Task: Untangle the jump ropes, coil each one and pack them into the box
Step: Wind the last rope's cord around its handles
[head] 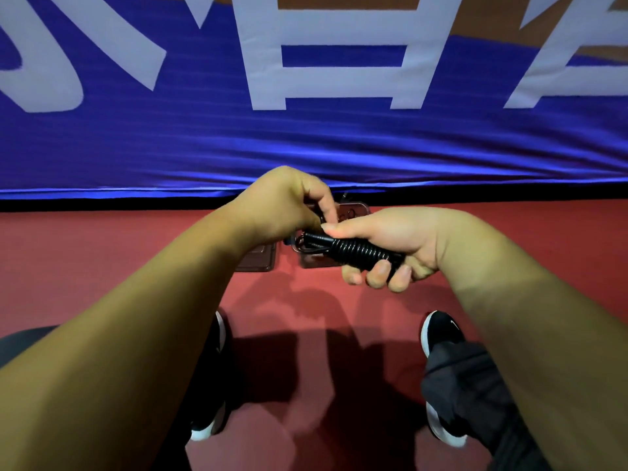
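Observation:
A black jump rope (356, 250) is wound in tight turns into a compact bundle. My right hand (390, 246) grips this bundle, fingers curled under it and thumb lying along its top. My left hand (289, 205) pinches the rope's end at the left tip of the bundle, fingers curled. Below and behind the hands a clear plastic box (353, 212) lies on the red floor, with its clear lid (256, 261) beside it on the left. Both are largely hidden by my hands.
A blue banner (306, 137) with large white characters hangs right behind the box, its lower edge meeting the red floor (102, 253). My two black shoes with white soles (438, 334) stand on the floor below the hands.

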{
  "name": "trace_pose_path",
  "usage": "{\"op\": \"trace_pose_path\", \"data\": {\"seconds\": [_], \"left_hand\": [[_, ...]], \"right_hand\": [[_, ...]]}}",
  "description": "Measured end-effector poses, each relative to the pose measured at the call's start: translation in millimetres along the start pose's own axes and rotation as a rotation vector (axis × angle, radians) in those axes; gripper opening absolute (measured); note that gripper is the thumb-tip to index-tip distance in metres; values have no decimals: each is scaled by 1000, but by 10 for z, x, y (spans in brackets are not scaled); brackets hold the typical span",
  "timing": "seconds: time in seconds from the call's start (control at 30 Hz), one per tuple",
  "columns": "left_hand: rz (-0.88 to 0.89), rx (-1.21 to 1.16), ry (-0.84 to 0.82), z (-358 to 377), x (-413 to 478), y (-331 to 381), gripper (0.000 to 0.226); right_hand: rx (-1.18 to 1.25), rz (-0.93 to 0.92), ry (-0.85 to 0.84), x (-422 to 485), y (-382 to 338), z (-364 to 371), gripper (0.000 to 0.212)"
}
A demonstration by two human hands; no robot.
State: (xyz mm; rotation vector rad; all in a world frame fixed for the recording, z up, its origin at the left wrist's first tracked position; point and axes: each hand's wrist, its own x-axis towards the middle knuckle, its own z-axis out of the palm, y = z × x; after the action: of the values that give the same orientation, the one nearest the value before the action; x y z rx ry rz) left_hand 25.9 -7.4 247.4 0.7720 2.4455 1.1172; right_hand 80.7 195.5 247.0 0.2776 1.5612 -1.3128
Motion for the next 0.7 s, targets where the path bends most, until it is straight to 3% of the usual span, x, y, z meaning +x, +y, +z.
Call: {"op": "trace_pose_path", "data": {"seconds": [0.13,0.3,0.5,0.57,0.63,0.7], "left_hand": [[133,265,21,-79,6,45,47],[174,577,135,39,92,-1,36],[-143,461,158,248,163,-43,8],[-209,445,158,280,188,-32,14],[-254,261,109,323,188,-19,30],[-282,-113,83,343,183,-15,33]], "right_hand": [[-15,-39,157,28,-6,-20,45],[-123,-182,594,247,4,5,42],[-80,-307,770,401,-21,89,42],[-49,-336,807,428,-44,94,43],[-3,-354,836,441,-71,94,43],[80,-353,818,442,-89,78,43]]}}
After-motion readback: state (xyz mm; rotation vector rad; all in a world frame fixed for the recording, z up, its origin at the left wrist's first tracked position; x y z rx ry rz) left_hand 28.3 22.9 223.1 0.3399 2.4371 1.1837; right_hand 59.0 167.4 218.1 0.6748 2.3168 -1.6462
